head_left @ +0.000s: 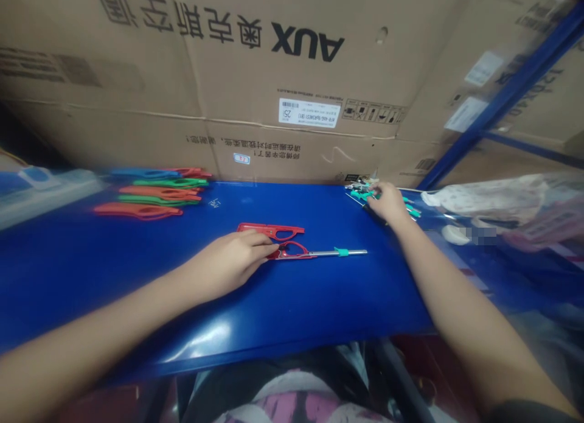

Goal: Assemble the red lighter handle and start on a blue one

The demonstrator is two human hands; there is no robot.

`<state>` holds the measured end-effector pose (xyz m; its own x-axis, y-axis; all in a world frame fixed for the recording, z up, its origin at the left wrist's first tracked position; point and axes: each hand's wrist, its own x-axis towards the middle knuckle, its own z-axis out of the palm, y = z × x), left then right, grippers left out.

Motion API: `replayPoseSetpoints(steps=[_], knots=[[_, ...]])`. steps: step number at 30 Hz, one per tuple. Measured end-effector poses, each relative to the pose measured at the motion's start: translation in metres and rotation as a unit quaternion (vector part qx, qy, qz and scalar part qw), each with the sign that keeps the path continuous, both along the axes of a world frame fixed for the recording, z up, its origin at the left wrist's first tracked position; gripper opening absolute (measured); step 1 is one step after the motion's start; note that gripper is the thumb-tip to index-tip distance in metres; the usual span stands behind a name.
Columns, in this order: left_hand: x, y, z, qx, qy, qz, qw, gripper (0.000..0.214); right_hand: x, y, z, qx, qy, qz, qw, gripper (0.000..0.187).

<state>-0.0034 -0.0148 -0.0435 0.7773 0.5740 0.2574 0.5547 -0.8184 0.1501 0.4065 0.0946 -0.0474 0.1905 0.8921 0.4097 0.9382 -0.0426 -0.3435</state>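
Observation:
My left hand [244,257] lies on the blue table with its fingers closed on a red lighter casing [298,249], a long-handled utility lighter type. Out of that casing a thin metal tube [326,252] points right, with a teal clip [341,252] around it. Just beyond sits another red casing half [274,230], apart from the first. At the far right, my right hand [387,202] reaches into a pile of teal and metal parts [360,192]. Its fingers are bent together there; what they pinch is hidden.
Several orange, green, red and blue casings [159,195] are stacked at the back left, near a translucent tray [55,188]. A large cardboard sheet [255,76] walls off the back. Plastic bags [493,198] lie at right beside a blue metal post [493,100].

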Motion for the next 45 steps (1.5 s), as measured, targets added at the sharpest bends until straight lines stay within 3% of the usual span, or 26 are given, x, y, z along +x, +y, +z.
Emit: replayPoseSetpoints(steps=[3,13,20,23,30,35,37,39,41,45], knots=[[0.0,0.0,0.001,0.005,-0.004,-0.005,1.0,0.034,0.005,0.006,-0.005,-0.007,-0.006,-0.007,1.0,0.019],[0.001,0.0,0.0,0.004,-0.018,-0.014,1.0,0.032,0.01,0.014,-0.011,-0.001,0.038,-0.009,0.999,0.009],[0.001,0.0,0.003,0.0,-0.012,-0.014,1.0,0.032,0.0,0.005,0.007,0.007,0.134,0.03,0.991,0.016],[-0.001,-0.002,0.007,-0.007,-0.011,-0.018,1.0,0.031,-0.018,-0.005,0.013,-0.033,0.209,0.079,0.974,0.024],[-0.003,-0.004,0.013,-0.014,0.007,-0.012,1.0,0.033,-0.075,-0.035,0.014,-0.167,0.378,0.241,0.878,0.049],[0.001,-0.006,0.016,-0.06,-0.001,0.011,0.998,0.037,-0.101,-0.053,0.024,-0.256,0.547,0.291,0.742,0.029],[0.006,-0.007,0.016,-0.089,-0.052,0.035,0.994,0.035,-0.111,-0.062,0.03,-0.283,0.573,0.294,0.71,0.026],[0.012,-0.007,0.015,-0.131,-0.134,0.062,0.98,0.036,-0.121,-0.073,0.035,-0.297,0.577,0.307,0.696,0.028],[0.019,-0.008,0.015,-0.205,-0.22,0.091,0.949,0.035,-0.13,-0.082,0.036,-0.298,0.562,0.328,0.699,0.031],[0.033,-0.013,0.018,-0.438,-0.327,0.123,0.829,0.036,-0.143,-0.095,0.029,-0.214,0.466,0.39,0.765,0.029]])
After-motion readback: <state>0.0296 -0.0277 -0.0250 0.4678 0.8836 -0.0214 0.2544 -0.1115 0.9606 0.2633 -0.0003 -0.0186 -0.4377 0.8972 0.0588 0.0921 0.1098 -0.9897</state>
